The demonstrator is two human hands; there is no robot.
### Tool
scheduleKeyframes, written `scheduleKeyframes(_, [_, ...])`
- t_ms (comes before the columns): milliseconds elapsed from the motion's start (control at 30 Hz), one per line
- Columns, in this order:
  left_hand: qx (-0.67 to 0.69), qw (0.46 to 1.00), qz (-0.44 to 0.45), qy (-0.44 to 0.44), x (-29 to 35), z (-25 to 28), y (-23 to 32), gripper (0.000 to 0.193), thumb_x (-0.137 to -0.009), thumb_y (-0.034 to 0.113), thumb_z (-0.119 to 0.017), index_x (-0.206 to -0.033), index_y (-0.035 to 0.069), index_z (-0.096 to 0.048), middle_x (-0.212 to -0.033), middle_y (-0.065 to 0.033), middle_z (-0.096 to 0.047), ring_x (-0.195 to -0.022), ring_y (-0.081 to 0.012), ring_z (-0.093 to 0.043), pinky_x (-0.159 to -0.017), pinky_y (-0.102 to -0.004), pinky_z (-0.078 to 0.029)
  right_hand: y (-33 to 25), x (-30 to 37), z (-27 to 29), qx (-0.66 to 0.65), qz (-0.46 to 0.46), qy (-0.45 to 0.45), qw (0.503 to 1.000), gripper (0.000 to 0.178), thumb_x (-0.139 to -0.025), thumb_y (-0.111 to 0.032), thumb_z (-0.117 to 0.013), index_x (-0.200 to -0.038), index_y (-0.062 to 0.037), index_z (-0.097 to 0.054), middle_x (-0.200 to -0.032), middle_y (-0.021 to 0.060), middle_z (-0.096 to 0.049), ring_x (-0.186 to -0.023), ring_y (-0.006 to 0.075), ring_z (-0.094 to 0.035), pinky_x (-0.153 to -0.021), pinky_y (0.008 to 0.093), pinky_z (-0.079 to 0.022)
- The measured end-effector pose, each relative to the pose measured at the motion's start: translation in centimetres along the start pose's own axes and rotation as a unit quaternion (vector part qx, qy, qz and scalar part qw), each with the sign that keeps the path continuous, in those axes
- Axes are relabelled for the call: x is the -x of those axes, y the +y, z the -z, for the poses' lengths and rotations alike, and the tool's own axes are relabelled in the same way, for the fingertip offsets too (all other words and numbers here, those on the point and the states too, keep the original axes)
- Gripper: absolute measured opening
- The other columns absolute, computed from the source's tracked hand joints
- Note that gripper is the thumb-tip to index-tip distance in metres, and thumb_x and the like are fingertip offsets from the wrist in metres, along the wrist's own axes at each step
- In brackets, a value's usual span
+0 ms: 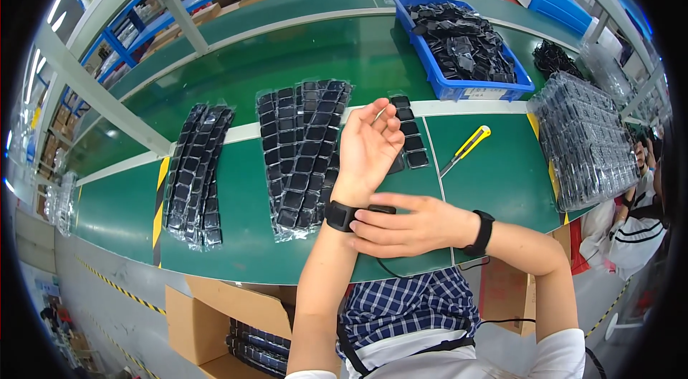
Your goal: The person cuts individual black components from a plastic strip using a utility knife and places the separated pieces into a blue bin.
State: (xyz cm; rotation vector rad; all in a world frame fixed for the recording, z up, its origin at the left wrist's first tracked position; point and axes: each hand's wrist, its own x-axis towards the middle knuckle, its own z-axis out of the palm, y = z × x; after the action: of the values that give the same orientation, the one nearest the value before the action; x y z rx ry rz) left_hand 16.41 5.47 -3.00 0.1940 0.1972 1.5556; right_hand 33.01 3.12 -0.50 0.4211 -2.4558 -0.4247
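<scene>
The right hand, nearly straight-fingered, grip unclear, touches the black wristband crossing the half-curled, empty left hand at the wrist.

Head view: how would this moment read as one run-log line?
Left hand: palm showing, loosely curled, holding nothing | Right hand: touching black wristband on left wrist | Picture's right: yellow cutter, blue bin of black pieces

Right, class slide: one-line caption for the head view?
Right hand touches the black wristband on the left wrist above a green worktable.
</scene>
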Motion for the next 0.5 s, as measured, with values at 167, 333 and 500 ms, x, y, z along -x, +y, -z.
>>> scheduleKeyframes(167, [-0.139,0.99,0.003,0.029,0.3,2.4,0.9,0.022,-0.102,0.022,-0.058,-0.114,0.003,-0.06,-0.098,-0.0056,-0.066,-0.079,-0.0118,-0.057,-0.064,-0.0268,-0.044,5.7,5.4,3.3,-0.17,-0.294,-0.093,0.936,0.055,-0.082,-0.033,-0.08,-0.131,-0.0128,-0.066,-0.131,0.0083,-0.065,-0.128,0.0297,-0.058,-0.112,0.0453,-0.044])
scheduleKeyframes(333, [-0.75,0.639,-0.171,-0.024,0.4,0.5,-0.1,0.012,-0.089,0.013,-0.077,-0.101,0.013,-0.08,-0.092,0.0001,-0.072,-0.087,-0.0127,-0.064,-0.078,-0.0312,-0.05,9.9,14.5,4.2,-0.223,-0.451,-0.185,0.844,0.043,-0.077,-0.012,-0.08,-0.119,-0.0064,-0.073,-0.124,0.0116,-0.068,-0.119,0.0325,-0.061,-0.106,0.0416,-0.048])
scheduleKeyframes(500, [-0.842,0.482,-0.218,-0.104,0.2,3.0,-0.1,0.026,-0.074,0.022,-0.088,-0.099,0.016,-0.082,-0.115,0.0017,-0.07,-0.118,-0.0237,-0.058,-0.106,-0.0411,-0.041,10.7,17.2,3.4,-0.294,-0.483,-0.181,0.804,0.034,-0.076,0.001,-0.078,-0.109,-0.0075,-0.077,-0.115,0.0091,-0.069,-0.111,0.0296,-0.063,-0.101,0.0399,-0.051])
